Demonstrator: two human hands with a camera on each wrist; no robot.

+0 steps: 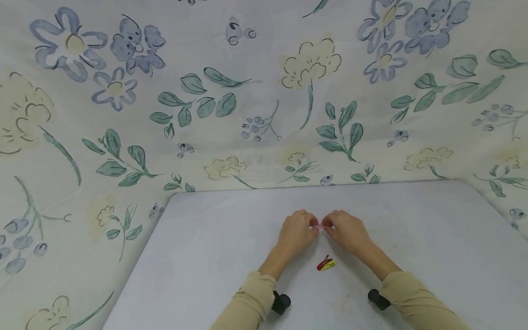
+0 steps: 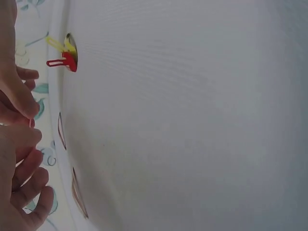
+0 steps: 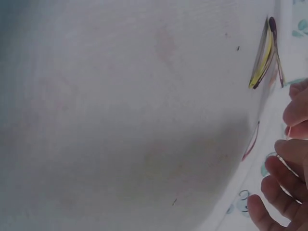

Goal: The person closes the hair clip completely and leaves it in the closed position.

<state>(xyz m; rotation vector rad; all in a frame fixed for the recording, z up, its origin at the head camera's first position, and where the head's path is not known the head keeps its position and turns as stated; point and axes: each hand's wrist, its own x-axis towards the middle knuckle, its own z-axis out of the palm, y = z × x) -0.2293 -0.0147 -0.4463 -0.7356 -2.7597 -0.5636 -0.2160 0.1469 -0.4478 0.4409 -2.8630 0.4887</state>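
Out over the middle of the table, both hands meet at the fingertips on a small, thin pink hair clip (image 1: 320, 226). My left hand (image 1: 296, 233) pinches its left end between thumb and forefinger, and my right hand (image 1: 348, 230) pinches the other end. Most of the clip is hidden by the fingers. Nearer to me, a red hair clip (image 2: 70, 61) and a yellow hair clip (image 2: 70, 47) lie together on the tabletop. Slim reddish-edged loops (image 2: 61, 131) show low by the hands in the left wrist view; a similar one appears in the right wrist view.
The white table (image 1: 197, 245) runs back to a flower-patterned cloth (image 1: 261, 97) that hangs behind and along the sides. Black wrist devices (image 1: 281, 303) stick inward from both beige sleeves (image 1: 247, 306). Tiny dark specks dot the tabletop.
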